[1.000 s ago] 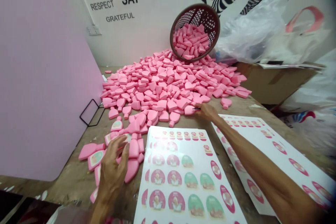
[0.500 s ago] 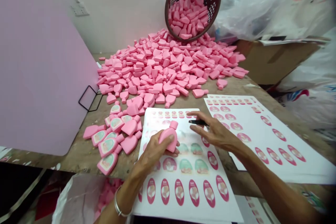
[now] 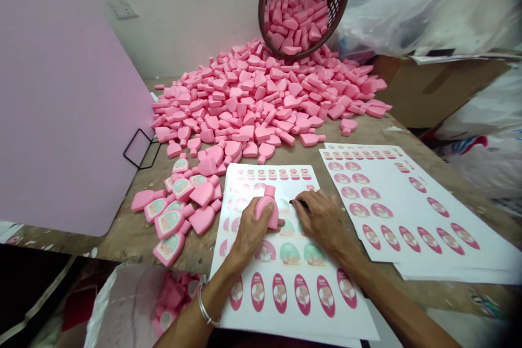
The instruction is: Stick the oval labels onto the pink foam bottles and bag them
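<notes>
My left hand (image 3: 248,232) grips a plain pink bottle-shaped piece (image 3: 267,213), cap end up, above a sheet of stickers (image 3: 293,322). Low over the same sheet, my right hand (image 3: 324,222) pinches a slim black pointed tool (image 3: 300,203). Its tip is by a pale green sticker near the bottle piece; whether it touches is unclear. Rows of pink oval stickers and green rounded stickers (image 3: 290,254) show on the sheet. Left of it lies a small group of pink pieces, several bearing a green-edged label (image 3: 169,249).
A large heap of pink pieces (image 3: 253,92) covers the table's back, below a tipped brown basket (image 3: 261,16). More sticker sheets (image 3: 408,196) lie at right. A pink panel (image 3: 69,92) stands left. Below the front edge, a white bag (image 3: 122,304) holds pink pieces.
My right hand has come down and left with the black tool, closing in on the green stickers. The bottle piece stays in my left hand. The view has shifted slightly.
</notes>
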`<control>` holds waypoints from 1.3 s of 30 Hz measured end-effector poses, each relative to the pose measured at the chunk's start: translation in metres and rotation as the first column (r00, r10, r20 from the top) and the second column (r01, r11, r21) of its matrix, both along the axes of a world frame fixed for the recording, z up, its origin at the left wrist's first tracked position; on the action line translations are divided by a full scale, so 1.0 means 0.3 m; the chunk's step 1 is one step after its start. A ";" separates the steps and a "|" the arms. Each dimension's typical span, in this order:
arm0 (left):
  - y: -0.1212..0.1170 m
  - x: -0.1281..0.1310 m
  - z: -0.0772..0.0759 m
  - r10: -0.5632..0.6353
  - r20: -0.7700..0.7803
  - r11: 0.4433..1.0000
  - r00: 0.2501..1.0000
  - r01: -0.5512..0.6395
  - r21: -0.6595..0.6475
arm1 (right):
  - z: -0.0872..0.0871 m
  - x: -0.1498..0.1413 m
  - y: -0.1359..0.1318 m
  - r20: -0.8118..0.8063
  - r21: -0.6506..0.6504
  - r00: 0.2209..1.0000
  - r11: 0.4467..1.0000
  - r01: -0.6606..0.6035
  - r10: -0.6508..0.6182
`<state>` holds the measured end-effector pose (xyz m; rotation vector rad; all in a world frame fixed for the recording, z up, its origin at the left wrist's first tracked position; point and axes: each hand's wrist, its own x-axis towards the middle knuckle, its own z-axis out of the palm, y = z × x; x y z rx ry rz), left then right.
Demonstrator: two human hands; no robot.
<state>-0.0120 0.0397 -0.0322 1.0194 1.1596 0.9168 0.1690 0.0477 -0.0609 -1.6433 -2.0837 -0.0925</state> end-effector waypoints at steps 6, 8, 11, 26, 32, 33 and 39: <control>0.003 0.002 0.012 0.005 0.026 0.999 1.000 -0.004 -0.042 | 0.019 -0.008 -0.006 -0.158 -0.089 0.987 0.995 -0.049 0.034; 0.002 0.002 0.015 0.000 0.034 0.999 0.999 0.001 -0.045 | 0.018 -0.011 -0.007 -0.163 -0.071 0.986 0.997 -0.031 0.019; 0.001 0.001 0.016 0.004 0.032 0.999 0.999 -0.002 -0.044 | 0.003 -0.007 -0.007 -0.112 -0.023 0.994 1.000 0.015 -0.018; 0.002 0.000 0.013 0.001 0.035 0.999 0.999 0.000 -0.039 | 0.012 -0.013 0.004 -0.161 -0.076 0.986 0.997 0.020 -0.032; 0.004 -0.003 0.006 -0.004 0.039 1.000 0.999 0.005 -0.031 | 0.023 0.008 0.009 -0.095 -0.073 0.994 0.996 -0.058 0.051; 0.004 -0.004 0.005 -0.005 0.037 1.000 0.999 0.006 -0.030 | 0.029 0.010 0.009 -0.105 -0.089 0.992 0.993 -0.076 0.066; 0.006 -0.003 0.009 -0.011 0.030 1.000 0.999 0.012 -0.027 | 0.055 0.011 0.016 -0.177 -0.152 0.982 0.983 -0.099 0.072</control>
